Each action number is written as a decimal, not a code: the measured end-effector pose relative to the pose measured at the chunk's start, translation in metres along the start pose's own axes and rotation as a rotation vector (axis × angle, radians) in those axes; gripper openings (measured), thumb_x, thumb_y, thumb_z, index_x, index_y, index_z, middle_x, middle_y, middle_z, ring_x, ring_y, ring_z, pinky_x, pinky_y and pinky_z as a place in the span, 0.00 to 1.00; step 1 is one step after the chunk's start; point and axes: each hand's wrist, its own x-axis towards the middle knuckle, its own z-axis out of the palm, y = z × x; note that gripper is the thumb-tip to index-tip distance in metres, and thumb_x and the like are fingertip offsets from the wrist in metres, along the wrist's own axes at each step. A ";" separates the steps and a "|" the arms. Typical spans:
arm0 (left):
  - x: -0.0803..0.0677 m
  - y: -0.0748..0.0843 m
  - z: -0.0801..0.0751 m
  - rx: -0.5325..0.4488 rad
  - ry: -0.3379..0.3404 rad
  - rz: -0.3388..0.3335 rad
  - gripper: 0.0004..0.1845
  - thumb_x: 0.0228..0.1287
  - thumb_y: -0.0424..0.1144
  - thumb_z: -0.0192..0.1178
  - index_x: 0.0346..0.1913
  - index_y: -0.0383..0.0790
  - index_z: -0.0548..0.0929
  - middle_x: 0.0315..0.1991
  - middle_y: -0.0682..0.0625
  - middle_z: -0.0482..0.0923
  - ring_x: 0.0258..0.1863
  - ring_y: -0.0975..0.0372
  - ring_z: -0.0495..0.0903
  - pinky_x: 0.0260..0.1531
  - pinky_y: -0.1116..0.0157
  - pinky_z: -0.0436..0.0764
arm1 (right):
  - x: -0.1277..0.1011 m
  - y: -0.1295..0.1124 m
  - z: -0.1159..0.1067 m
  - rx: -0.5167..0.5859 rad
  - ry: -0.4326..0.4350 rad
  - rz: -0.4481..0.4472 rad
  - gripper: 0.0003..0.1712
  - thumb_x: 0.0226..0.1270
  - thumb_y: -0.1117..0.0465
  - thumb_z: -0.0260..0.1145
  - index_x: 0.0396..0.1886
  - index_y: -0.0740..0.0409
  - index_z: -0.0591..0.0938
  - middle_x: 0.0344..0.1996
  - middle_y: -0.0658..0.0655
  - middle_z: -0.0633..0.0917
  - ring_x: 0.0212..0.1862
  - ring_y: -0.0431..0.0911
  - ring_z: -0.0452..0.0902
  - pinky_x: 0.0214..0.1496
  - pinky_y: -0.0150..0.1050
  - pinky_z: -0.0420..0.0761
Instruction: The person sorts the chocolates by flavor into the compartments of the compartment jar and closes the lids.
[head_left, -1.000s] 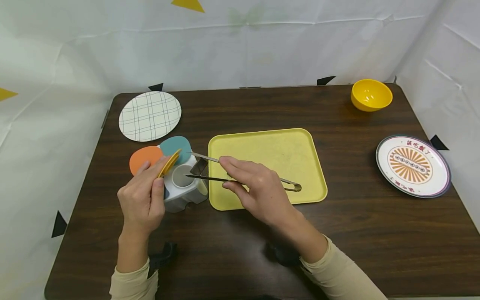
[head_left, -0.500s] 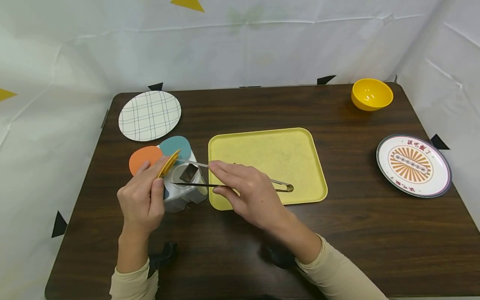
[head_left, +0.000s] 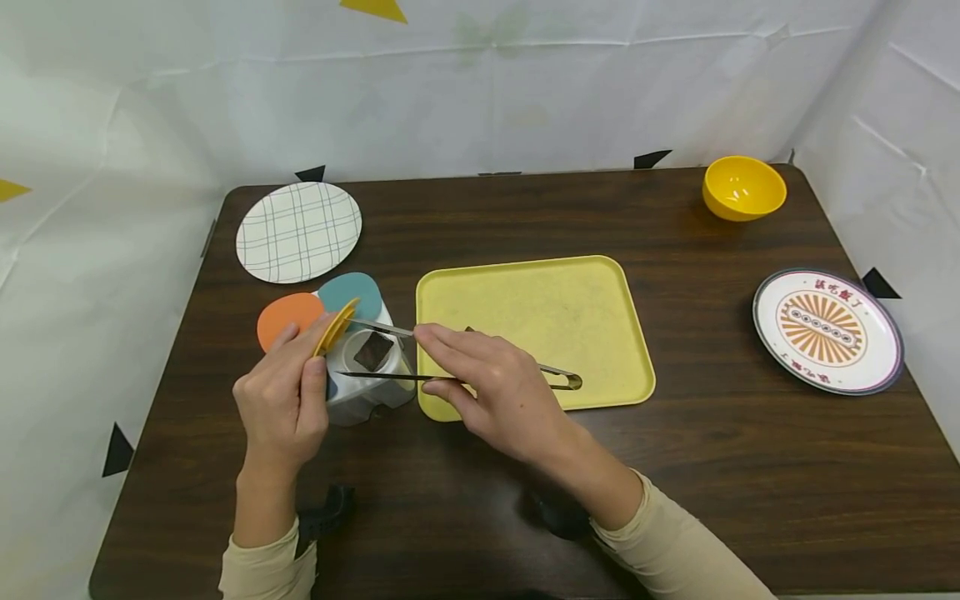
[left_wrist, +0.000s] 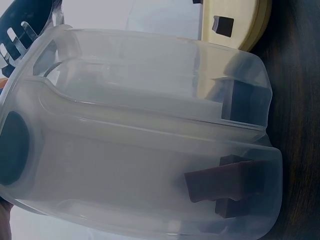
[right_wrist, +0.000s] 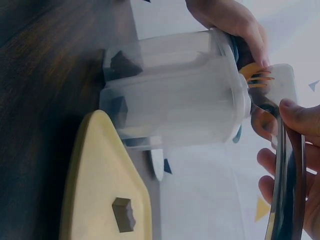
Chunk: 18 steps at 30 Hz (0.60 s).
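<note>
A clear-walled container (head_left: 367, 407) with coloured flip lids stands left of the yellow tray (head_left: 540, 308). My left hand (head_left: 281, 404) holds its yellow lid (head_left: 335, 330) tilted up. Metal tongs (head_left: 390, 376) are gripped in my right hand (head_left: 495, 387), their arms apart on either side of the round opening. Within that opening shows a dark block (head_left: 373, 352), touching neither arm in the head view; its depth is unclear. Through the wall, the left wrist view shows dark blocks (left_wrist: 220, 182) at the bottom. Another dark block (right_wrist: 124, 214) lies on the tray, mostly hidden by my hand in the head view.
A checked plate (head_left: 300, 233) lies behind the container, whose orange lid (head_left: 288, 319) and teal lid (head_left: 351, 293) are down. At the right are a yellow bowl (head_left: 742, 190) and a patterned plate (head_left: 827, 332). White sheeting surrounds the table.
My right hand has moved left with the tongs, whose arms have spread slightly. The dark block has gone from right of the opening into it. My left hand and the yellow lid have stayed.
</note>
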 end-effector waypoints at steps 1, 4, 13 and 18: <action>0.000 0.000 0.000 -0.001 -0.001 -0.002 0.27 0.73 0.49 0.43 0.52 0.32 0.85 0.48 0.44 0.85 0.42 0.48 0.86 0.55 0.50 0.77 | 0.000 0.000 0.000 -0.003 -0.003 0.001 0.31 0.61 0.58 0.72 0.65 0.58 0.77 0.61 0.53 0.80 0.60 0.45 0.77 0.61 0.40 0.75; 0.000 0.000 0.000 -0.002 -0.002 -0.006 0.27 0.73 0.49 0.43 0.52 0.32 0.86 0.47 0.44 0.85 0.42 0.48 0.86 0.55 0.50 0.77 | 0.000 0.000 0.000 -0.009 -0.010 -0.002 0.32 0.61 0.57 0.72 0.65 0.58 0.77 0.61 0.53 0.79 0.60 0.44 0.77 0.60 0.40 0.75; -0.001 0.000 0.000 -0.001 -0.008 -0.009 0.27 0.73 0.49 0.43 0.52 0.32 0.86 0.47 0.44 0.85 0.42 0.48 0.86 0.56 0.50 0.77 | -0.002 0.002 -0.002 0.000 -0.035 0.003 0.34 0.61 0.56 0.73 0.66 0.58 0.76 0.62 0.53 0.78 0.60 0.46 0.77 0.59 0.43 0.77; -0.001 0.000 0.000 0.003 -0.008 -0.010 0.27 0.73 0.49 0.43 0.52 0.32 0.86 0.47 0.44 0.85 0.43 0.48 0.86 0.55 0.50 0.77 | -0.004 0.006 -0.005 -0.002 -0.039 0.022 0.35 0.60 0.55 0.73 0.67 0.56 0.75 0.62 0.53 0.78 0.59 0.46 0.78 0.58 0.43 0.77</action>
